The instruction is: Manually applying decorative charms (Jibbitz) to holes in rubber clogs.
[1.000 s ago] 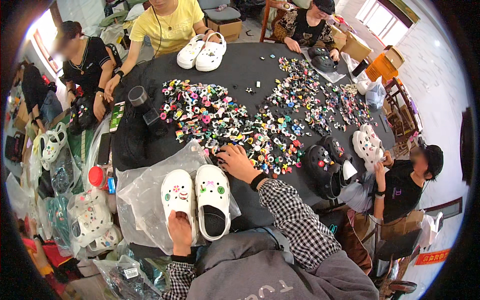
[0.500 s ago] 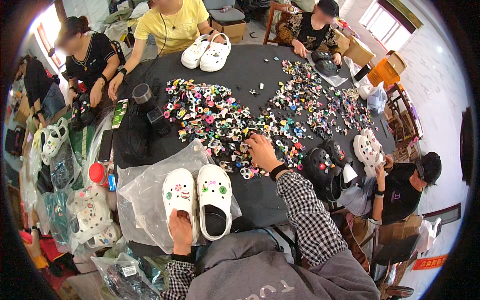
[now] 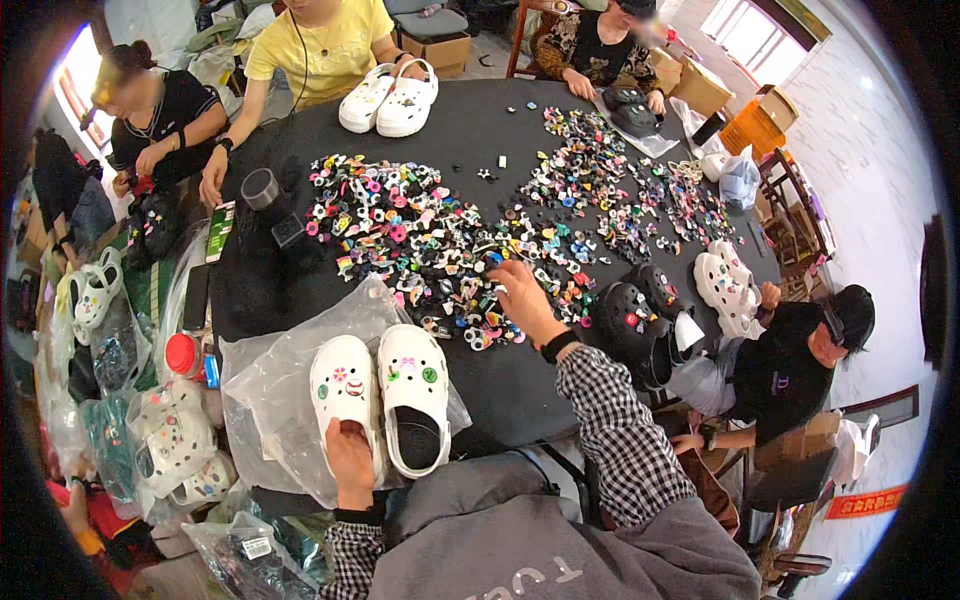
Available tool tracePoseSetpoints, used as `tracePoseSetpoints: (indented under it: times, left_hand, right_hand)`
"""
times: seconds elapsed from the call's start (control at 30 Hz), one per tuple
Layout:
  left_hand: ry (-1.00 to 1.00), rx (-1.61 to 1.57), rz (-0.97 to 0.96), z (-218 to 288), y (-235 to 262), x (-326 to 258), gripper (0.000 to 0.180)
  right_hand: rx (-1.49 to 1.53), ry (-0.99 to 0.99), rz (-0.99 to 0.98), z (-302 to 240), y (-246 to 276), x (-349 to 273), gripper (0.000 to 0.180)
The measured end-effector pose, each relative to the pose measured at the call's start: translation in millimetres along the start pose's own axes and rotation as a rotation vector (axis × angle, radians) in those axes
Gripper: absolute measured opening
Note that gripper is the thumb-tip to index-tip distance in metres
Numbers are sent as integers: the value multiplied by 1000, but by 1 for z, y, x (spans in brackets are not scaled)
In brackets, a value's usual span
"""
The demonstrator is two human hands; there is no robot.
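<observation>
Two white clogs stand side by side on the table, toes pointing away from me. Fingers of my left hand [image 3: 350, 462] reach into the opening of the left clog [image 3: 345, 360], gripping it. Small charms sit in that clog's holes: a pink flower, a round green piece and a red-and-white one. The right clog [image 3: 412, 358] carries a pink bow and green charms. My right hand [image 3: 528, 305] is over the near edge of a large heap of colourful shoe charms [image 3: 400, 225]. Its fingers are bent together; whatever they pinch is too small to make out.
A clear plastic bag [image 3: 270, 380] lies under the clogs. Black clogs [image 3: 630, 330] stand to the right, and a dark cylindrical device [image 3: 262, 190] at the left. Several co-workers sit around the table with clogs. Bagged clogs [image 3: 175, 430] are piled at the far left.
The whole view has shifted slightly. My right hand has moved a little to the right across the charms. My left hand stays in the left clog.
</observation>
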State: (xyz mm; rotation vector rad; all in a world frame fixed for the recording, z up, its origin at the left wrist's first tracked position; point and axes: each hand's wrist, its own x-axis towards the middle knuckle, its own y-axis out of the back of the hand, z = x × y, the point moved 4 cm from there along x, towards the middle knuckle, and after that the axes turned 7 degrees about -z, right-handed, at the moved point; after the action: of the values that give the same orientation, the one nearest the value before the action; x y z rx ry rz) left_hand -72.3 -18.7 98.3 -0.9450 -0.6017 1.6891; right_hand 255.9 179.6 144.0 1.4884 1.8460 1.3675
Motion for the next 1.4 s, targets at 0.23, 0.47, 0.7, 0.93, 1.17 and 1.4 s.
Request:
tracePoseSetpoints:
  times: [0.23, 0.47, 0.7, 0.93, 1.17, 1.4]
  left_hand:
    - [-22, 4, 24, 3, -4, -2, 40]
    - [12, -31, 12, 2, -1, -2, 39]
    - [14, -5, 14, 2, 1, -1, 46]
    - [-4, -15, 21, 4, -7, -2, 39]
    - [3, -37, 16, 3, -2, -2, 41]
    - [-5, -31, 11, 3, -8, -1, 44]
  right_hand:
    - [12, 1, -151, -34, -20, -49, 12]
    - [-134, -25, -73, -45, -28, -63, 28]
    - [-99, 12, -35, -45, -25, -60, 27]
    - [51, -41, -104, -35, -25, -57, 19]
    - [145, -22, -103, -33, -29, -54, 13]
    - [567, -277, -76, -13, -34, -49, 12]
